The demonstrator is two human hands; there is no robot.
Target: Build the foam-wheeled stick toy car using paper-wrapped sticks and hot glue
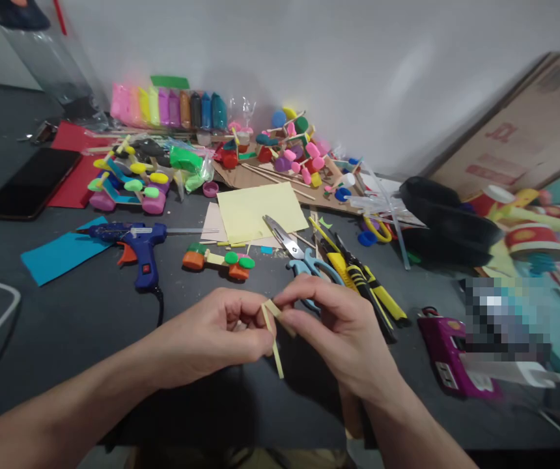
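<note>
My left hand [214,335] and my right hand [341,332] meet above the dark table [89,306], both pinching thin pale yellow paper strips [273,326]. One strip hangs down between my fingers; another lies crosswise between the fingertips. Scissors [292,251] with light blue handles lie just beyond my right hand. A blue glue gun [136,244] rests to the left, and a small craft piece with orange and green wheels [219,260] sits ahead of my left hand.
Yellow paper sheet [258,210], yellow-black cutters [363,280], a teal sheet [60,254], a phone [28,182], coloured clay packs [170,107], several colourful craft models [131,182], a black case [448,221], a purple device [448,355] and a cardboard box [519,130] crowd the table.
</note>
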